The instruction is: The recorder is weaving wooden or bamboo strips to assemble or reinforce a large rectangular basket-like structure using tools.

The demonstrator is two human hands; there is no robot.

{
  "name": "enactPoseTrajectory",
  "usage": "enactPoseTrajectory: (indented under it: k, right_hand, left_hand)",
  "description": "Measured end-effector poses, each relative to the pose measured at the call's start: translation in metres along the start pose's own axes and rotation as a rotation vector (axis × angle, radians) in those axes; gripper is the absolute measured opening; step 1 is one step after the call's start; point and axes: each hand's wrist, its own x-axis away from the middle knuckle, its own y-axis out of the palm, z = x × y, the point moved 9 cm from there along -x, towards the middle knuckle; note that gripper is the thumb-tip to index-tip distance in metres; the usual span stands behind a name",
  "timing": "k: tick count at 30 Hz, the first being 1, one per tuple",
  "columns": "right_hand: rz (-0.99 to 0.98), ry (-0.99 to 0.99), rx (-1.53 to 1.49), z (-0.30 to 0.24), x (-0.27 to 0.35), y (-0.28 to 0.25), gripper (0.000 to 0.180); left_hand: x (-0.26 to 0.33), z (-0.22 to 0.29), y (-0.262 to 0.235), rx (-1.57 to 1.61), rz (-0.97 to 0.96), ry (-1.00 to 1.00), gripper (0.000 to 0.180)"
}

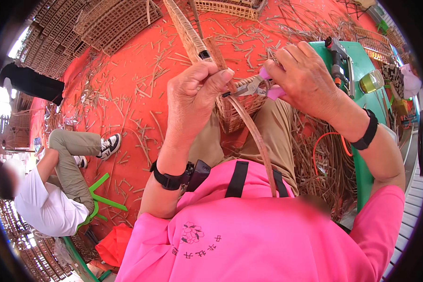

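Observation:
My left hand (192, 96) pinches a brown flat strip (254, 129) between thumb and fingers, beside a woven basket (232, 117) between my knees. The strip's tail curves down over my lap. In my right hand (310, 82) is a pair of pruning shears (252, 89) with pink grips. Its blades reach the strip just below my left fingertips, where a small dark piece shows; whether they have closed on it I cannot tell. A wrapped, light-brown basket handle (185, 30) rises away from my left hand, with a dark band near its lower end.
To the right, a green table (362, 58) bears a power tool (337, 58) and a jar of yellow-green liquid (371, 81). Loose strips (333, 188) and an orange hose (316, 152) lie beside it. A person (56, 202) sits at left. Stacked baskets (115, 23) stand far left.

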Motion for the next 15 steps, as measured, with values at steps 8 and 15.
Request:
enactPoseTrajectory:
  k: [8, 15]
  right_hand:
    - [0.011, 0.142, -0.177, 0.01, 0.008, -0.005, 0.042]
    - [0.075, 0.737, -0.266, 0.064, 0.107, -0.013, 0.074]
  left_hand:
    - [-0.007, 0.009, -0.048, 0.086, 0.3, 0.02, 0.016]
    - [0.013, 0.006, -0.042, -0.568, 0.117, 0.085, 0.044]
